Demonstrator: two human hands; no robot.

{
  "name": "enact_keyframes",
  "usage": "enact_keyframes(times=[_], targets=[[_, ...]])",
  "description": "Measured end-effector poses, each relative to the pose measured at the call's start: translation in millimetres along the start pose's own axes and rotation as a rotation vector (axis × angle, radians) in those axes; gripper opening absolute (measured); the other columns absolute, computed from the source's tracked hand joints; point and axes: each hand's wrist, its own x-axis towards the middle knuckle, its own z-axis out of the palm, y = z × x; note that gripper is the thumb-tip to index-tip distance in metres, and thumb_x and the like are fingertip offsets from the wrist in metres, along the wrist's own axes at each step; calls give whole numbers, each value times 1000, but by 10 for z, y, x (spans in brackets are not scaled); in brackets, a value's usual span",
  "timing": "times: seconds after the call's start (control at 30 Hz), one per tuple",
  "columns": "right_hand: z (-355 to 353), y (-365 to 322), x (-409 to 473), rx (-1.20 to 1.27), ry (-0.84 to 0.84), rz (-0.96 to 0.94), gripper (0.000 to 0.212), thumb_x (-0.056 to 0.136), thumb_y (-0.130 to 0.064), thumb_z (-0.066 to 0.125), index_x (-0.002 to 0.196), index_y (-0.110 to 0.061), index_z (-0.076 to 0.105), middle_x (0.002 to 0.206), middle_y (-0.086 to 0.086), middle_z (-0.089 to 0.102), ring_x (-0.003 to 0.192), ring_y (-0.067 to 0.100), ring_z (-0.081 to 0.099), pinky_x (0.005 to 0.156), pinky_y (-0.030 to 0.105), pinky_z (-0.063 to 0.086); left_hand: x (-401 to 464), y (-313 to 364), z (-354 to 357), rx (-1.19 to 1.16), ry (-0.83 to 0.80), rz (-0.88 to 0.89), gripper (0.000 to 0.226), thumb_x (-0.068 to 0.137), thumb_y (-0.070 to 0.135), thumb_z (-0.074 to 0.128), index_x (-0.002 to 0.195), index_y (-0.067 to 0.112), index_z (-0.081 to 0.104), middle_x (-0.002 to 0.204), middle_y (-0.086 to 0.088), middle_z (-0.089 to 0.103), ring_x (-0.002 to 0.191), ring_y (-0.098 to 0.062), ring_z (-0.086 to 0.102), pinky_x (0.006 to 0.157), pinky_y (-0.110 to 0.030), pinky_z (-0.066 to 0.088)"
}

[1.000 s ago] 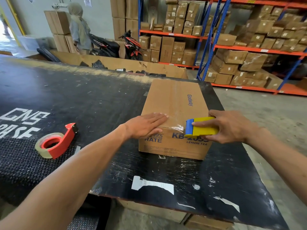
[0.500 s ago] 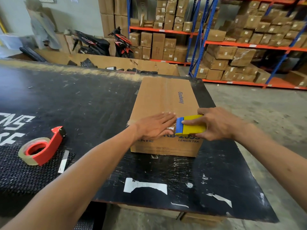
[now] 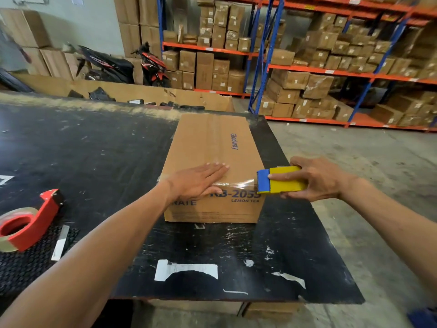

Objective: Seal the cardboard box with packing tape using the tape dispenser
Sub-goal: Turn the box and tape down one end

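A long brown cardboard box (image 3: 212, 143) with blue print lies on the black table (image 3: 94, 150), its short end facing me. My left hand (image 3: 196, 181) rests flat, fingers spread, on the box's near top edge, pressing clear tape. My right hand (image 3: 314, 178) grips a yellow and blue tape dispenser (image 3: 279, 179) just off the box's near right corner. A shiny strip of clear tape (image 3: 238, 184) stretches from under my left hand to the dispenser. More clear tape runs lengthwise along the box top.
A red dispenser with a brown tape roll (image 3: 26, 223) lies at the table's left edge on a dark mesh mat. Paper scraps (image 3: 184, 269) stick to the near table surface. Beyond the table stand motorbikes (image 3: 113, 65) and blue-orange racks (image 3: 331, 69) full of boxes.
My right hand has pulled the yellow dispenser rightward, past the box's right corner, drawing out tape. My left hand stays flat on the near edge. The camera has shifted.
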Motion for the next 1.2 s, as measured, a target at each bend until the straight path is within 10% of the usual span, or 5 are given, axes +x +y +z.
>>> enact_keyframes(times=[0.33, 0.5, 0.87, 1.2], targets=[[242, 148, -73, 27, 92, -66, 59, 80, -62, 53, 135, -42, 57, 85, 6, 54, 52, 21, 52, 41, 34, 44, 234, 223, -37, 243, 132, -26, 77, 101, 63, 7, 159, 12, 6, 148, -14, 45, 135, -27, 44, 123, -43, 18], [346, 230, -81, 77, 189, -63, 57, 78, -61, 56, 132, -44, 59, 81, 2, 49, 53, 13, 38, 47, 27, 30, 621, 444, 15, 45, 7, -15, 79, 100, 63, 11, 158, 13, -8, 167, -13, 0, 154, -21, 2, 126, -42, 3], [437, 751, -364, 65, 174, -124, 56, 80, -64, 55, 133, -45, 60, 84, 3, 52, 51, 18, 44, 44, 27, 34, 629, 483, 28, 15, -31, -102, 80, 102, 62, 23, 159, 16, -8, 167, -13, 9, 154, -21, 8, 123, -30, -3], [626, 443, -312, -76, 235, -176, 53, 71, -48, 62, 121, -31, 66, 80, 12, 54, 46, 30, 54, 40, 26, 36, 937, 881, 105, 269, 176, -238, 83, 95, 71, 13, 154, 16, 32, 124, -18, 52, 109, -34, 50, 98, -47, 42]])
